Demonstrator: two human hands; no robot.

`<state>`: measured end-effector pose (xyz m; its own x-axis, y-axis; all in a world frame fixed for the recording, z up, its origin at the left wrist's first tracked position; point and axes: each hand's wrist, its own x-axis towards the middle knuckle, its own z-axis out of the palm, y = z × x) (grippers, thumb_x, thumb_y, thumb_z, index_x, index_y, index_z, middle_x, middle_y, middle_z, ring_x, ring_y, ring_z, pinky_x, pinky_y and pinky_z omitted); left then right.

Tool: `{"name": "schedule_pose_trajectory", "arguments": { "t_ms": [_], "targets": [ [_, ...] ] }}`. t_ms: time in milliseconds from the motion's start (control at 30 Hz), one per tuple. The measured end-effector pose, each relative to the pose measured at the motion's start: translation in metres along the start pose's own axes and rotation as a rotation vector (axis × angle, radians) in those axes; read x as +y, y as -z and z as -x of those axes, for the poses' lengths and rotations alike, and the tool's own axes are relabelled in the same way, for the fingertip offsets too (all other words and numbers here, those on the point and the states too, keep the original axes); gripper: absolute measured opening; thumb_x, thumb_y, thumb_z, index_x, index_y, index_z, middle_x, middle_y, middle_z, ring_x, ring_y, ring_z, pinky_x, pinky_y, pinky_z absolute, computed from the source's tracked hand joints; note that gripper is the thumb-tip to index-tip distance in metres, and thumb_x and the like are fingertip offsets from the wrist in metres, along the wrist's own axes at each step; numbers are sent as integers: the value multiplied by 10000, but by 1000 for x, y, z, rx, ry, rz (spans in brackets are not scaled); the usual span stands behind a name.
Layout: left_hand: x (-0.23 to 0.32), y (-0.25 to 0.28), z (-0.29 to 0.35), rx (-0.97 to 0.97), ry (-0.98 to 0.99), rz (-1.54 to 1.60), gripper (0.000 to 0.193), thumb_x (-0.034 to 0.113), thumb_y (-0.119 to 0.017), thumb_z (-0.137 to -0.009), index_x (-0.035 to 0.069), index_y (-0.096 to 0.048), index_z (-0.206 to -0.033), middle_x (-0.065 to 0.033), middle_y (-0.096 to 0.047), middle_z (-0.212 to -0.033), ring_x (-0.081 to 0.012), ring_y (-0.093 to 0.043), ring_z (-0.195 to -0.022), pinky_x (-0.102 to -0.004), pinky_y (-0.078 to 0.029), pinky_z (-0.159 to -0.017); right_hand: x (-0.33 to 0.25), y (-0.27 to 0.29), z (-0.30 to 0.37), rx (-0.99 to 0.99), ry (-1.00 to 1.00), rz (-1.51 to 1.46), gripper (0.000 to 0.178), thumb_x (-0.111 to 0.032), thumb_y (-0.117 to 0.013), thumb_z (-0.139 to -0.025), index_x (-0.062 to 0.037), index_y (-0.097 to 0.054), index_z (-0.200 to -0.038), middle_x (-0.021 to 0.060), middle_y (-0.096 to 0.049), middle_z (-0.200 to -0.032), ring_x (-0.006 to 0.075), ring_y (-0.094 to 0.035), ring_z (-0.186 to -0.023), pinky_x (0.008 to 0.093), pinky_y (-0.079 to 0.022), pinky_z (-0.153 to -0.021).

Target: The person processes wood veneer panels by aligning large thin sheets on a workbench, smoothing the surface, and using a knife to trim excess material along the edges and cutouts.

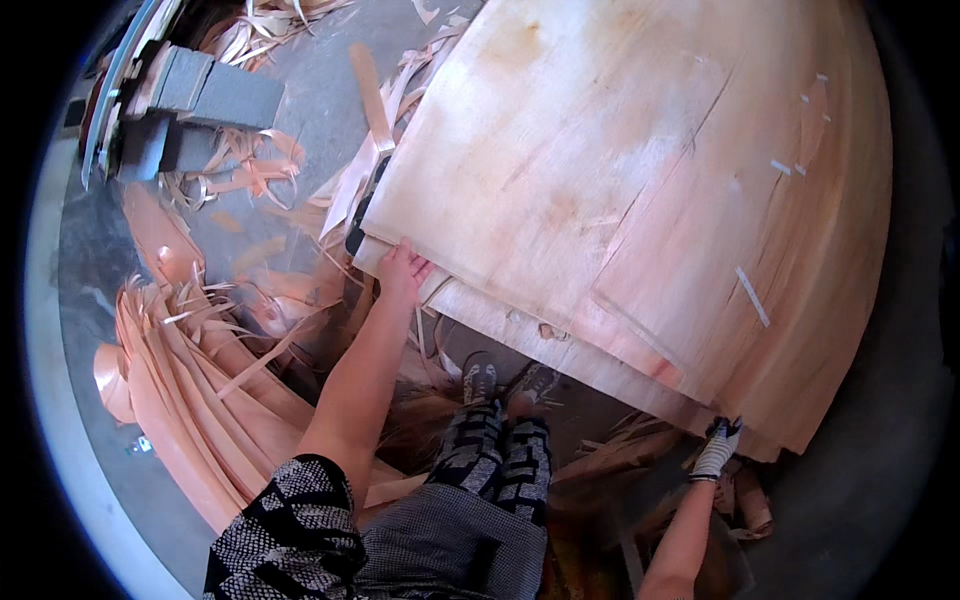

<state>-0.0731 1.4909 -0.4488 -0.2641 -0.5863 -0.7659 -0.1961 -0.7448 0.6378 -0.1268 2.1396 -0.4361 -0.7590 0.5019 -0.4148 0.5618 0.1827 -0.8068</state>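
Note:
A large thin sheet of pale wood veneer [640, 170] lies on top of a stack of similar sheets [500, 325] and fills the upper right. My bare left hand [402, 270] grips the sheet's near left corner. My right hand [717, 447], in a white work glove, holds the sheet's near right edge from below. My patterned trousers and dark shoes [480, 378] show between my arms, close to the stack's front edge.
Curled veneer strips and scraps [200, 370] are heaped on the concrete floor at my left. A grey machine with block-shaped parts [190, 100] stands at the upper left. A long narrow wood strip [370, 95] lies beside the stack's left edge.

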Motion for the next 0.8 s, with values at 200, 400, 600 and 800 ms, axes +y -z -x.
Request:
{"name": "schedule_pose_trajectory", "arguments": {
  "t_ms": [200, 400, 600, 800],
  "targets": [
    [11, 2, 9, -64, 68, -223, 265, 292, -557, -845, 63, -504, -969, -78, -546, -855, -212, -577, -792, -314, -479, -644, 3, 15, -13, 38, 24, 44, 468, -26, -504, -841, -60, -362, -1286, 26, -533, -758, 84, -422, -529, 219, -370, -462],
    [23, 12, -2, -79, 65, -498, 239, 322, -579, -831, 97, -519, -886, -41, -583, -814, -154, -593, -732, -262, -449, -590, 18, 10, -21, 50, 41, 77, 345, -58, -512, -845, -39, -442, -1183, 10, -525, -737, 87, -437, -533, 221, -370, -459],
    [23, 13, 0, 22, 25, -579, 235, 336, -607, -817, 117, -521, -830, -7, -590, -751, -125, -595, -699, -239, -431, -551, 26, 6, -20, -31, -81, 131, 444, -37, -514, -849, -7, -385, -1273, 51, -522, -1007, 142, -501, -780, 241, -450, -663],
    [17, 12, -16, -23, 43, -516, 246, 341, -601, -820, 108, -520, -812, -14, -578, -725, -125, -593, -676, -223, -416, -518, 54, 23, -37, 73, 109, 161, 218, -94, -515, -876, -74, -516, -1093, -11, -525, -689, 90, -450, -541, 229, -386, -473]
  ]
}}
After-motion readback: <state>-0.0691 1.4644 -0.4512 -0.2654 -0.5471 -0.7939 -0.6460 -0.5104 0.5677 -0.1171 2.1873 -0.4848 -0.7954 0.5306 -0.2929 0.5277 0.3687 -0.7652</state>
